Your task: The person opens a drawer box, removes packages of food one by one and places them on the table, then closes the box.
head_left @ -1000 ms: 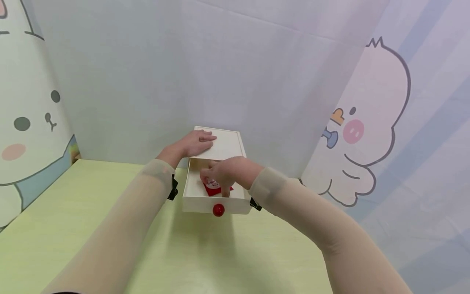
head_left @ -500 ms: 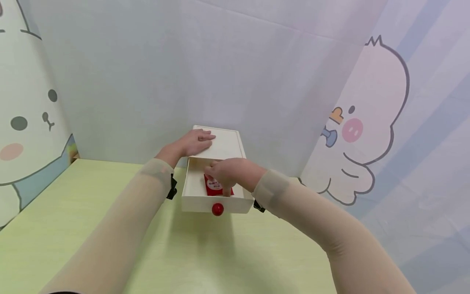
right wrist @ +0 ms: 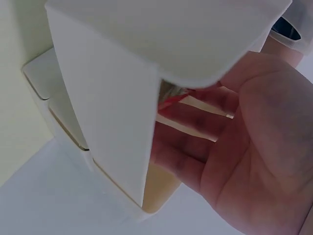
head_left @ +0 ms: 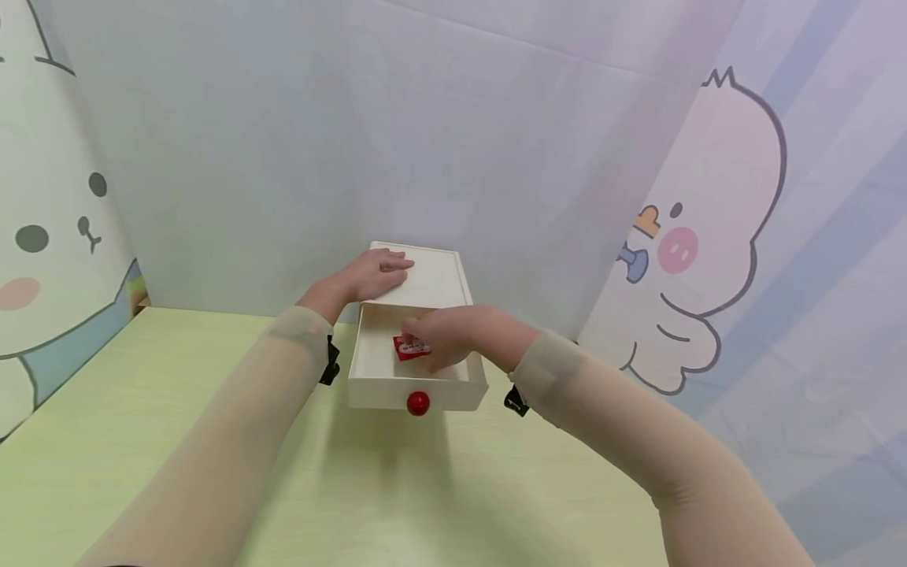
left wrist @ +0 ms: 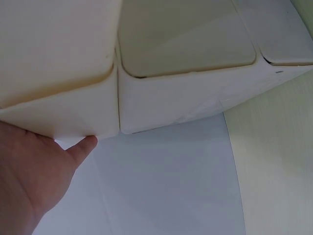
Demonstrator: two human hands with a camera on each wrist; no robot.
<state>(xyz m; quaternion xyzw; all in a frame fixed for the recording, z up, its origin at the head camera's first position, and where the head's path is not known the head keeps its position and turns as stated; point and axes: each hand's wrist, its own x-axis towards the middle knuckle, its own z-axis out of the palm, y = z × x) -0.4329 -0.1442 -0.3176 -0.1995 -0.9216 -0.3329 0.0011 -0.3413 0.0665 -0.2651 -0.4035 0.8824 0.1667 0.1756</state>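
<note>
A small white drawer unit [head_left: 430, 279] stands on the table, its lower drawer [head_left: 372, 358] pulled out. My left hand [head_left: 372, 274] lies on the unit's top, fingers extended over it; in the left wrist view only part of the hand [left wrist: 41, 171] shows beside the unit. Inside the drawer my right hand [head_left: 453, 337] pinches a small red packet [head_left: 409, 348] with white print, tilted up. The right wrist view shows the fingers [right wrist: 183, 156] reaching in over the drawer's edge, a red edge of the packet [right wrist: 173, 102] at the tips. The hand hides part of the packet.
A round red knob [head_left: 418, 403] sticks out from the drawer's front. The table [head_left: 212, 362] has a pale yellow-green top. Behind it hangs a light curtain [head_left: 283, 157] with cartoon animals at both sides.
My right hand has shifted rightward and slightly back in the drawer. The packet, flatter and more visible half a second ago, now looks tilted and smaller. My left hand stays on the unit's top.
</note>
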